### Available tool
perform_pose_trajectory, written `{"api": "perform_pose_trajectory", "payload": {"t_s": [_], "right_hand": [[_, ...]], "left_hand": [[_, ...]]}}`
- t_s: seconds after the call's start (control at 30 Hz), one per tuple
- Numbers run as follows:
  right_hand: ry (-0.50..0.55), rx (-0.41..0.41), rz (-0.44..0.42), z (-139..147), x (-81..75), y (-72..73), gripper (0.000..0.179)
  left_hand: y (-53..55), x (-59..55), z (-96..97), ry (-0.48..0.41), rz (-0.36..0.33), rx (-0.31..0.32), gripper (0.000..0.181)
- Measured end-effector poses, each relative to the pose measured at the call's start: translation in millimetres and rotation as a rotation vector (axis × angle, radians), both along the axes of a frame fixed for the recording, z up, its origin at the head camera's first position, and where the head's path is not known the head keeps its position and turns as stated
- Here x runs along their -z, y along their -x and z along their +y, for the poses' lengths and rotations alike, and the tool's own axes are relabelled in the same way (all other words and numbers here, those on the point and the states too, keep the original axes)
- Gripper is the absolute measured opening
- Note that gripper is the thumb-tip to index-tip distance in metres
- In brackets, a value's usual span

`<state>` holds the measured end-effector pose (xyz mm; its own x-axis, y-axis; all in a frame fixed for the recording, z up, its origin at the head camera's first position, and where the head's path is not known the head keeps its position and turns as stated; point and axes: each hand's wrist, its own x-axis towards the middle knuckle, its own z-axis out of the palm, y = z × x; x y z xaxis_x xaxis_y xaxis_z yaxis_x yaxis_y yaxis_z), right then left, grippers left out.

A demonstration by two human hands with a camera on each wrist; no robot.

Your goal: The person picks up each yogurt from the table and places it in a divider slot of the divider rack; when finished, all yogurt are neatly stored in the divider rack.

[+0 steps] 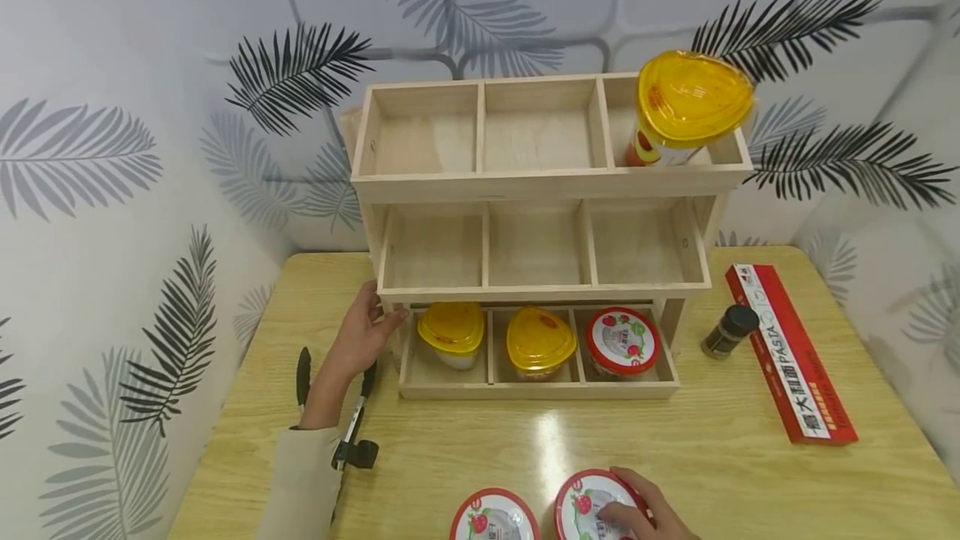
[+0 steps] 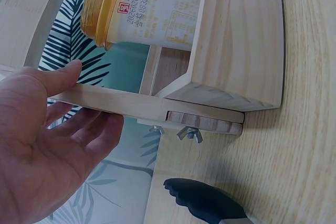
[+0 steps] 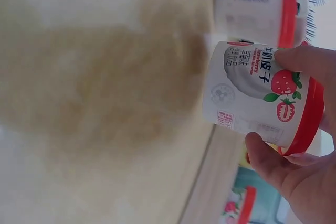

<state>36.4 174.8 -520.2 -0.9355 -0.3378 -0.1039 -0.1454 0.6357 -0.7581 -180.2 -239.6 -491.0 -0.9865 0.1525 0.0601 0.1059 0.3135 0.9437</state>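
Observation:
My left hand [image 1: 365, 340] is at the lower left of a three-tier wooden shelf [image 1: 551, 183]. In the left wrist view its thumb and curled fingers lie on either side of the upright post [image 2: 110, 98]. Low in the head view my right hand [image 1: 645, 511] grips a white tub with a red-rimmed strawberry lid [image 1: 588, 507]. The right wrist view shows this strawberry tub [image 3: 252, 93] between thumb and fingers. A similar tub [image 1: 495, 519] stands just to its left. The bottom tier holds two yellow-lidded jars [image 1: 452, 326] and a red-lidded tub [image 1: 622, 342].
A yellow-lidded jar [image 1: 693, 98] sits in the top right compartment. Black-tipped tongs [image 1: 352, 427] lie beside my left forearm. To the shelf's right are a dark-capped spice bottle [image 1: 729, 330] and a red pasta box [image 1: 791, 352]. A patterned wall [image 1: 150, 232] stands behind and left.

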Motion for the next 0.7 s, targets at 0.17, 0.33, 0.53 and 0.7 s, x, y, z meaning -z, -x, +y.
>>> {"api": "perform_pose_trajectory", "payload": {"t_s": [0.17,0.33,0.53,0.7], "right_hand": [[-0.124,-0.085,0.147,13,-23.5,15.4,0.054],[-0.144,-0.110,0.366,14,-64.0,32.5,0.067],[-0.057,-0.081,0.674,2,-105.6,53.8,0.064],[0.016,-0.073,0.776,-9,-130.3,77.9,0.067]], "left_hand": [[0.4,-0.2,0.2,-0.016,0.006,0.008,0.067],[0.3,-0.5,0.2,-0.017,0.001,0.002,0.066],[0.2,0.9,0.6,-0.008,0.007,0.000,0.066],[-1.0,0.4,0.1,-0.004,0.008,-0.007,0.065]]}}
